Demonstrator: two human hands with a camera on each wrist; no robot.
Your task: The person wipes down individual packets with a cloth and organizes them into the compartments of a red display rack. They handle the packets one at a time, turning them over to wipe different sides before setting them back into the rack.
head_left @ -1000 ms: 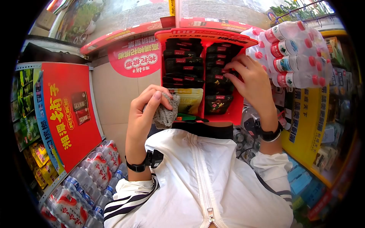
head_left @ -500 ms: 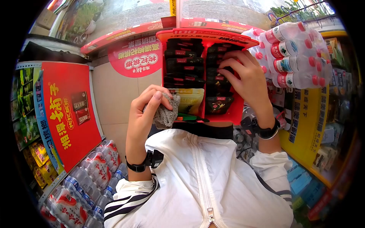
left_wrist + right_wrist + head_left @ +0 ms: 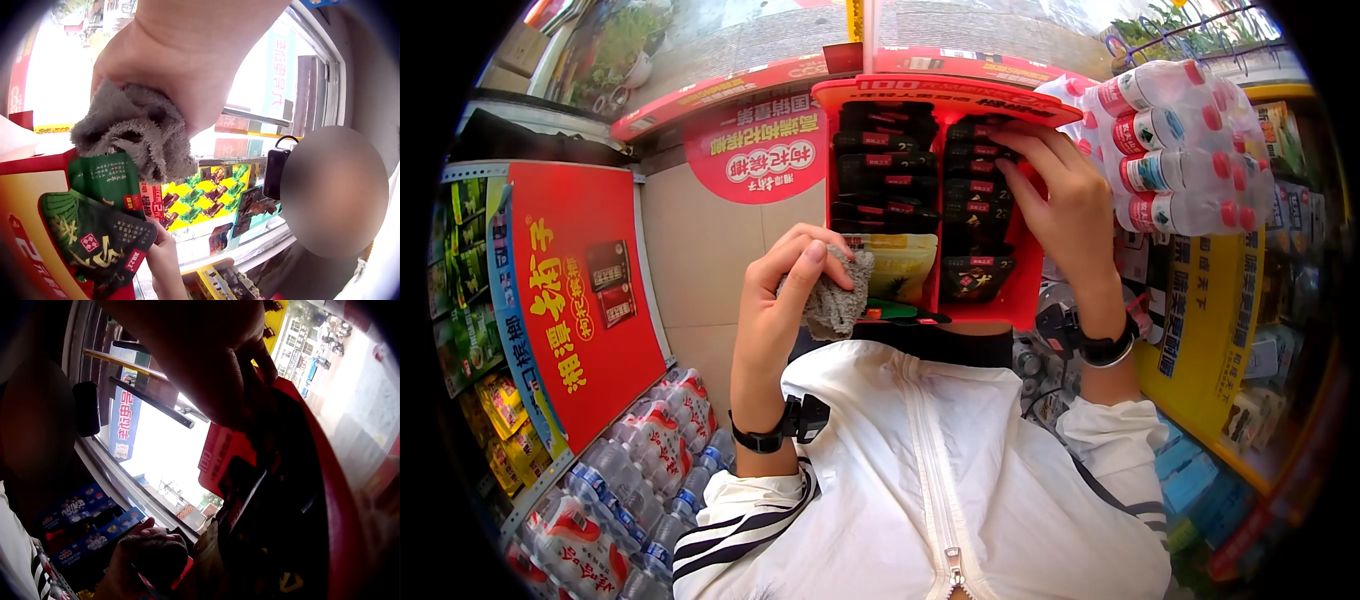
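Observation:
In the head view my left hand (image 3: 785, 285) grips a crumpled grey cloth (image 3: 840, 295) at the near left corner of a red display box (image 3: 1022, 290). The same cloth (image 3: 137, 134) bunches under the palm in the left wrist view. The box has two compartments with rows of black packets (image 3: 975, 277). A yellow packet (image 3: 900, 262) and a green packet (image 3: 103, 181) stand at the front of the left one. My right hand (image 3: 1060, 195) reaches over the box's right wall, fingers extended and thumb apart, its fingertips at packets toward the back of the right row.
Shrink-wrapped water bottles (image 3: 1150, 150) are stacked right of the box, close to my right hand. A red sign board (image 3: 590, 300) stands at the left, with more bottle packs (image 3: 650, 440) below it. Glass panes (image 3: 750, 50) rise behind the box. A yellow panel (image 3: 1200, 320) lies at the right.
My right hand has shifted toward the back of the right row, uncovering packets in its middle that now show their labels. My left hand and the cloth have stayed in place.

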